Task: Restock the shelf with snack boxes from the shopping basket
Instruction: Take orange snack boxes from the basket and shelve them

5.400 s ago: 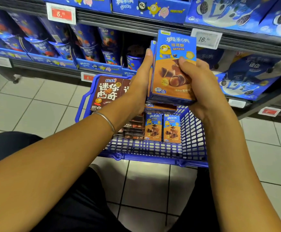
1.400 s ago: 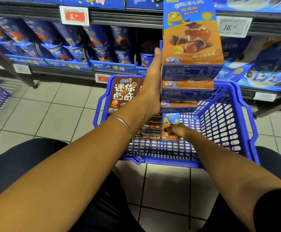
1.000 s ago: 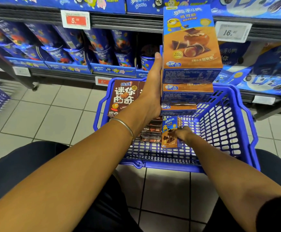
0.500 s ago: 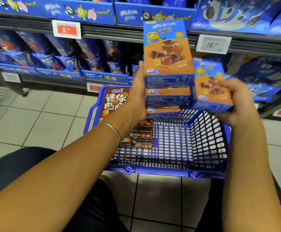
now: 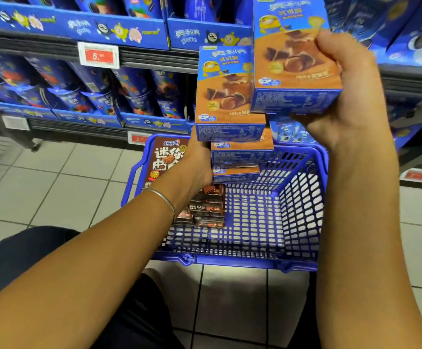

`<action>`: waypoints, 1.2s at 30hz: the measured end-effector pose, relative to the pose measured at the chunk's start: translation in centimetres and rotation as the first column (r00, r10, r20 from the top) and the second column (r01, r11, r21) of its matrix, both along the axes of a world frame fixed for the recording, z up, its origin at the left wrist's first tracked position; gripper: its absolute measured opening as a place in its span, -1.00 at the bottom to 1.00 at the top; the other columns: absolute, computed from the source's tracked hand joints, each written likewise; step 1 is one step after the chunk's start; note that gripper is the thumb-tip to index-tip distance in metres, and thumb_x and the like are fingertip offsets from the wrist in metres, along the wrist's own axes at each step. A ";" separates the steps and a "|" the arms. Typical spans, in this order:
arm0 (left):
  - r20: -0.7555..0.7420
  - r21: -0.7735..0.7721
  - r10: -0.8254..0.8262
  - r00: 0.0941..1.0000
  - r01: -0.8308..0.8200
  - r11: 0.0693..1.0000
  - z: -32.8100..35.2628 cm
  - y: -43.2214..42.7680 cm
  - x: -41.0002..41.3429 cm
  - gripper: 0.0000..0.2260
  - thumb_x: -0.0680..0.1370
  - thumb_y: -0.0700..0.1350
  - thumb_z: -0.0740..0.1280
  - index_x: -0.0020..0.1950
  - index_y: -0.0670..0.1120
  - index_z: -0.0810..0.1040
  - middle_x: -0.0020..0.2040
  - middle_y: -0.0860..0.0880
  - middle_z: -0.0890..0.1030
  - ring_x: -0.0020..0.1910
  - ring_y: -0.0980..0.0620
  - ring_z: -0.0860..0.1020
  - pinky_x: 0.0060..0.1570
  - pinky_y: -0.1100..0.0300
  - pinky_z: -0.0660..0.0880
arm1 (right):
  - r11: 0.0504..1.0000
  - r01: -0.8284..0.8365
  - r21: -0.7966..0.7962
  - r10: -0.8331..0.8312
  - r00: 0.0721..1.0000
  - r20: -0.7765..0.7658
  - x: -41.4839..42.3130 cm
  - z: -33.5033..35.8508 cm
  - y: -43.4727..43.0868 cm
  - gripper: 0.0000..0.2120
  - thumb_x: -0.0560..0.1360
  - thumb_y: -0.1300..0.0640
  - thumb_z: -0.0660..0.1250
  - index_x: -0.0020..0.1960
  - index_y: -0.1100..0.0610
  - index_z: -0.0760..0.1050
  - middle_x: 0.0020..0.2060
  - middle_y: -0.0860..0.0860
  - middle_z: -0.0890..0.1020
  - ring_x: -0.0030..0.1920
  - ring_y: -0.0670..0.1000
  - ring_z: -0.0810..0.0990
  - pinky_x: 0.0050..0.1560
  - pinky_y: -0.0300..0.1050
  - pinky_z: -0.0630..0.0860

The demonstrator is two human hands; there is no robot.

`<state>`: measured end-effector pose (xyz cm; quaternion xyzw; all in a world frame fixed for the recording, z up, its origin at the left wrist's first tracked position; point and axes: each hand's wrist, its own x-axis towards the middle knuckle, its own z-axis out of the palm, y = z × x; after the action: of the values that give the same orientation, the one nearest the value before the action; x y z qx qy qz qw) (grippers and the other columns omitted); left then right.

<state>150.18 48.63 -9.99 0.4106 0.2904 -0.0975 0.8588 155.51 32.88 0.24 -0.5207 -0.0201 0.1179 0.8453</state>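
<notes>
The shopping basket (image 5: pixel 230 260) holds just dark chocolate boxes (image 5: pixel 205 210). Left hand (image 5: pixel 197 165) fingers curl round a stack of snack boxes (image 5: pixel 230 96), probably to shelve them in one go. Right hand (image 5: pixel 351 96) fingers clamp one more box (image 5: pixel 293 66), raised toward the shelf (image 5: pixel 154 61) behind.

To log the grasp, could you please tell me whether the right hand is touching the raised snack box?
Touching: in the head view the right hand curls its fingers round the snack box.

Your stack of orange-and-blue snack boxes (image 5: pixel 230 96) stands upright over the blue basket (image 5: pixel 303 197). A matching box (image 5: pixel 293 71) is held higher, just beside it.
</notes>
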 end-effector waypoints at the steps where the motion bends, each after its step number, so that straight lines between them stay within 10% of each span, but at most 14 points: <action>1: 0.001 -0.003 0.014 1.000 -0.014 1.000 -0.1 0.1 0.0 -0.27 0.75 0.16 0.05 -0.46 -0.05 0.73 -0.33 -0.11 0.74 -0.42 -0.13 0.72 -0.56 -0.01 0.60 | 1.000 -0.005 0.008 0.005 1.000 0.013 0.0 0.2 0.2 -0.80 0.62 0.05 0.27 0.03 0.15 0.61 -0.09 0.10 0.73 -0.03 0.13 0.71 0.01 0.09 0.62; 6: 0.012 0.052 0.055 0.998 -0.056 0.997 -0.2 0.5 0.2 -0.46 0.74 0.15 0.13 -0.19 -0.10 0.73 -0.28 -0.14 0.75 -0.39 -0.16 0.73 -0.54 -0.03 0.61 | 0.995 -0.078 -0.058 0.081 0.996 0.043 -0.2 0.1 2.5 -0.77 0.63 0.11 0.25 -0.04 0.20 0.61 -0.14 0.14 0.74 -0.09 0.13 0.72 0.07 0.11 0.65; 19: 0.019 0.034 0.050 0.999 -0.051 0.998 2.0 3.6 1.9 -0.36 0.72 0.22 0.12 -0.37 0.04 0.78 -0.25 -0.07 0.76 -0.32 -0.13 0.75 -0.46 -0.02 0.65 | 0.979 -0.174 -0.109 0.152 0.971 -0.185 1.6 1.5 4.5 -0.73 0.61 -0.10 0.26 0.02 0.03 0.67 -0.05 0.06 0.74 -0.04 0.11 0.71 0.00 0.16 0.62; 36: -0.008 0.236 0.060 0.998 -0.057 0.970 35.2 4.4 -2.9 -0.48 0.72 0.17 0.13 -0.25 0.10 0.78 -0.29 0.04 0.75 -0.36 0.02 0.74 -0.45 0.16 0.63 | 0.984 -0.179 -0.020 0.169 0.955 -0.244 -3.2 36.3 4.0 -0.74 0.62 0.01 0.21 0.04 0.09 0.64 -0.09 0.09 0.72 -0.13 0.09 0.69 -0.06 -0.02 0.58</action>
<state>147.26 52.99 25.18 0.4999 0.3186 -0.0402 0.8043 152.32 36.90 36.54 -0.5162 0.0394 0.2547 0.8167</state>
